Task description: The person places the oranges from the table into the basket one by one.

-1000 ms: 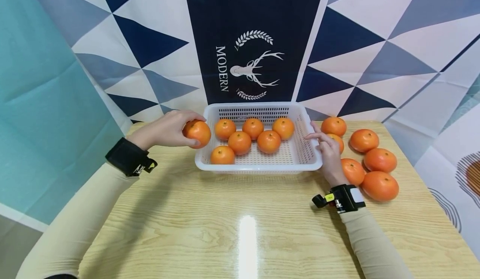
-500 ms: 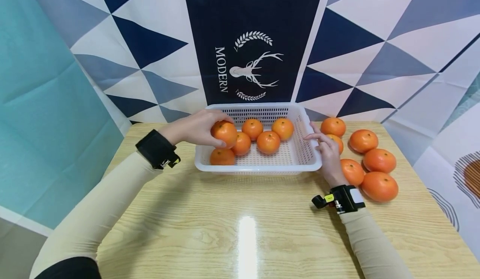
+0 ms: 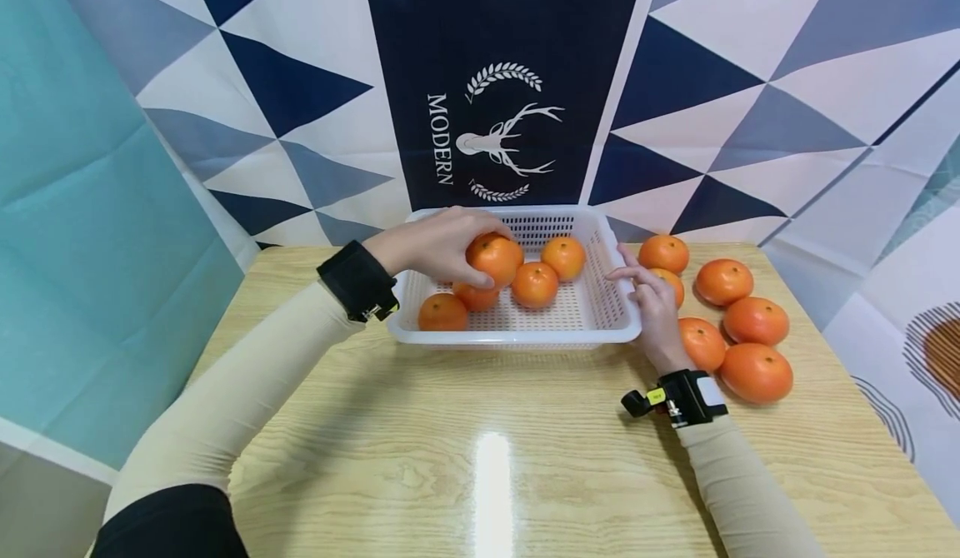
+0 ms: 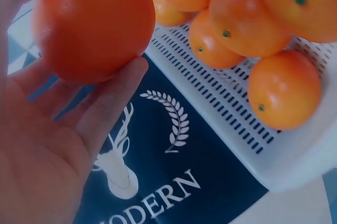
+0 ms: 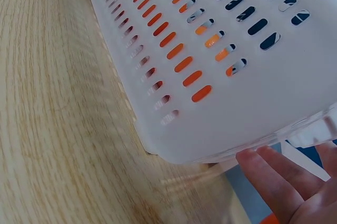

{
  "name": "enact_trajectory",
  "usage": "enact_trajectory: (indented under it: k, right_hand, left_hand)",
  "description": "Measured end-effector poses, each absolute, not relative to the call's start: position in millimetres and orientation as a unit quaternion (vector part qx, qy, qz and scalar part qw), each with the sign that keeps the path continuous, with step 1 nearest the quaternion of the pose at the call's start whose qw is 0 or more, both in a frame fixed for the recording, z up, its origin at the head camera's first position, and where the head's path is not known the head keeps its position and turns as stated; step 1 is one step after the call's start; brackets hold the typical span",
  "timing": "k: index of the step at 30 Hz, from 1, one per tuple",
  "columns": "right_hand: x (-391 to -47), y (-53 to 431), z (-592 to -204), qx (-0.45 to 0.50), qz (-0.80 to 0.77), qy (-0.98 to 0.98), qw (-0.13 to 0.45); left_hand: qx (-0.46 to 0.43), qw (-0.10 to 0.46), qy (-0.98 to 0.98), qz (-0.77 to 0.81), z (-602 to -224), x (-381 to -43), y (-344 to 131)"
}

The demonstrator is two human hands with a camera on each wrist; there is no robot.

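My left hand (image 3: pixel 453 246) holds an orange (image 3: pixel 495 260) over the left middle of a white plastic basket (image 3: pixel 517 337), thumb in front and fingers behind. In the left wrist view the fingers (image 4: pixel 113 98) support the held orange (image 4: pixel 97 24) beside the basket's slotted wall. Several oranges lie in the basket, among them a front-left orange (image 3: pixel 442 312) and a right-hand orange (image 3: pixel 562 258); the left hand hides some. My right hand (image 3: pixel 656 308) grips the basket's right rim, one finger over it. In the right wrist view its fingertips (image 5: pixel 246 156) touch the rim from outside.
Several redder, flatter orange fruits, such as the nearest fruit (image 3: pixel 757 372), lie on the wooden table (image 3: pixel 390 458) right of the basket, some close to the right hand. A patterned cloth (image 3: pixel 322 83) hangs behind the basket, and a teal sheet (image 3: pixel 97 208) hangs at the left.
My left hand has carried its orange from beyond the basket's left rim rightward over the fruit inside. The right hand stays on the right rim, and the basket has not moved.
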State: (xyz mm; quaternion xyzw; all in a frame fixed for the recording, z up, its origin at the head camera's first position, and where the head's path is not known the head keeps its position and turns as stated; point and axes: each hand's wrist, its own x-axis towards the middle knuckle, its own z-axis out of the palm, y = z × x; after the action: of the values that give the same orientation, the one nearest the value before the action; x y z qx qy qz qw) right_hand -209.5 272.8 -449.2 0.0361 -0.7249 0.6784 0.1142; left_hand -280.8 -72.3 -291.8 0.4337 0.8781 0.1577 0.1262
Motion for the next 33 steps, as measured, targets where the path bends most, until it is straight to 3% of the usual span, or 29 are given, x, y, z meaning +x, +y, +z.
enact_trajectory:
  k: [33]
  right_hand:
    - [-210,273,-453,0.046,0.665,-0.734,0.132]
  left_hand:
    - [0.452,0.182,0.857,0.169,-345,-285,-39]
